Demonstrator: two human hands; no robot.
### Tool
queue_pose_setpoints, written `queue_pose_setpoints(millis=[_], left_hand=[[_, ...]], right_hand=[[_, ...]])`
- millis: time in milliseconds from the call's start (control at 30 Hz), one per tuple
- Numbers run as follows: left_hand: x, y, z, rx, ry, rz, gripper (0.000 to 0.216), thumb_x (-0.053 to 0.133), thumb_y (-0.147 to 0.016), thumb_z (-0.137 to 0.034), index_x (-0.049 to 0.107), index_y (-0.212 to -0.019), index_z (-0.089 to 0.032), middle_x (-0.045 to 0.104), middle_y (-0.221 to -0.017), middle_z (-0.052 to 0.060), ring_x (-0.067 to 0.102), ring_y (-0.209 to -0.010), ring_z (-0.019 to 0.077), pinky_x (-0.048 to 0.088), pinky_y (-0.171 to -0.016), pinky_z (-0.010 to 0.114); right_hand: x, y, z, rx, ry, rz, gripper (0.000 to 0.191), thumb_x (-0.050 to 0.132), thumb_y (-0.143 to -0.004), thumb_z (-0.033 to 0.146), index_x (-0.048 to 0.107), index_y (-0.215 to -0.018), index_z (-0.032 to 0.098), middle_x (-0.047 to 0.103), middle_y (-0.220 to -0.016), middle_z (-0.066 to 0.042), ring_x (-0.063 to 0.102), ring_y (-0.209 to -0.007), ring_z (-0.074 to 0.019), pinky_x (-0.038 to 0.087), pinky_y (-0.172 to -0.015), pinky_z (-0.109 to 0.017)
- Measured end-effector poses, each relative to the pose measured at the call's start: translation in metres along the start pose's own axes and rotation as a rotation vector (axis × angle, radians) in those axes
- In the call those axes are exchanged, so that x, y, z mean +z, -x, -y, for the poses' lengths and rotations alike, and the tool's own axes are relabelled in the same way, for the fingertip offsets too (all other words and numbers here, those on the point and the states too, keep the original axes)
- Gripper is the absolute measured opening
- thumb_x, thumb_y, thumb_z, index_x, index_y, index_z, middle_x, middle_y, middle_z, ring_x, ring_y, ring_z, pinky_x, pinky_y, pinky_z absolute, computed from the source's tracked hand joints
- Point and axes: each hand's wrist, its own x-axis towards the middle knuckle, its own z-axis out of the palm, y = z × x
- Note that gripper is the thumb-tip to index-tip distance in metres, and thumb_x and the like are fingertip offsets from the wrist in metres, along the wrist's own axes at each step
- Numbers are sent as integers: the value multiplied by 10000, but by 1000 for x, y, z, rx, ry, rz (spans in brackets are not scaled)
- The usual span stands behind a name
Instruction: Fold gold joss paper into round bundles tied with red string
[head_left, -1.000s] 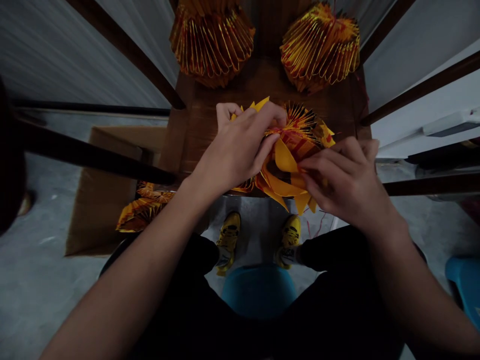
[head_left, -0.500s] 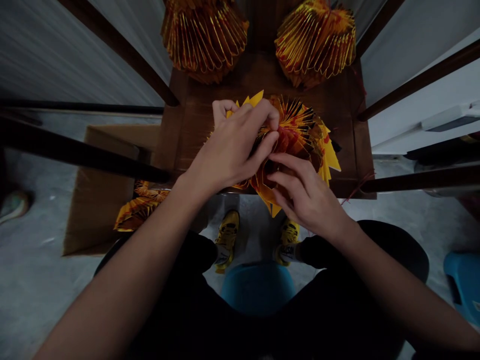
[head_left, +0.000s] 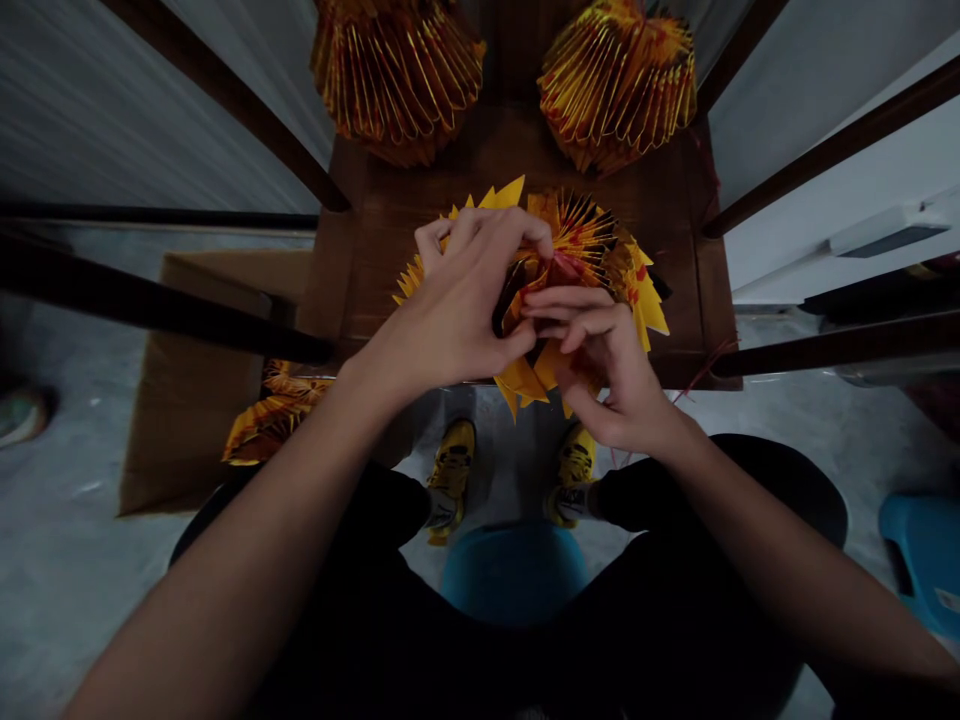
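A round fan-like bundle of folded yellow and red paper (head_left: 600, 245) lies on the near part of a dark wooden chair seat (head_left: 375, 260). My left hand (head_left: 457, 300) lies over its left half, fingers curled and pinching the folds near the middle. My right hand (head_left: 600, 350) meets it from the near right, fingers closed on yellow paper points at the bundle's front edge. Both hands touch at the bundle's centre.
Two finished folded-paper bundles (head_left: 397, 70) (head_left: 619, 80) stand at the back of the seat. A cardboard box (head_left: 187, 400) on the floor at left holds more folded paper (head_left: 270, 415). A blue stool (head_left: 514, 570) sits below me, another blue stool (head_left: 919, 560) at right. Dark wooden rails (head_left: 150, 305) cross left and right.
My right hand has moved left and inward from the bundle's right side to its centre beside my left hand. The bundle has closed up into a rounder shape.
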Motion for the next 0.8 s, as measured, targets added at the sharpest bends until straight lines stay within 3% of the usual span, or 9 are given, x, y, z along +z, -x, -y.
queue_pose_setpoints(millis=[133,200,300,400,533,700,800], left_hand=[[1,1,0,0,-24,9,545,652,-751,-65,463,-1209,-290,652,-1438,64,555,-1385,346,356,-1100,607],[1,1,0,7,-20,12,541,648,-738,-72,473,-1198,-297,657,-1422,57,560,-1372,355,365,-1093,619],[0,1,1,28,-28,14,569,644,-722,-67,489,-1217,-300,646,-1456,56,572,-1357,364,381,-1069,615],[-1,0,1,44,-37,22,568,652,-732,-56,503,-1225,-293,637,-1484,66,580,-1358,366,378,-1066,608],[-1,-1,2,36,-29,36,571,669,-748,-60,525,-1250,-293,656,-1439,64,587,-1323,367,363,-1082,611],[-1,-3,1,6,-34,58,641,636,-751,-63,488,-1332,-289,665,-1399,54,604,-1237,340,379,-1057,559],[-1,-3,1,0,-43,55,667,628,-736,-56,490,-1348,-283,655,-1391,44,607,-1258,335,386,-1067,544]], right_hand=[[-32,-2,14,-40,159,98,480,572,-802,-5,541,-1190,277,604,-1484,-131,595,-1434,-284,545,-1182,-528],[-45,-2,21,-28,253,181,452,600,-810,11,596,-1177,275,669,-1401,-109,653,-1339,-283,570,-1120,-501],[-53,-1,24,-59,400,287,370,622,-886,46,650,-1191,254,751,-1288,-87,688,-1230,-282,565,-1059,-493],[-46,2,16,-158,660,282,200,630,-1008,129,692,-1174,222,808,-1183,-70,694,-1109,-281,527,-958,-478],[-27,4,0,-131,917,67,134,590,-1081,200,722,-1061,203,814,-955,-49,683,-919,-251,480,-829,-425],[-6,-2,-9,22,917,-327,99,593,-1103,284,663,-1108,214,800,-901,-20,702,-782,-200,496,-750,-351],[0,-11,-8,78,943,-385,145,546,-1116,302,635,-1032,223,784,-867,-24,701,-737,-197,488,-721,-345]])
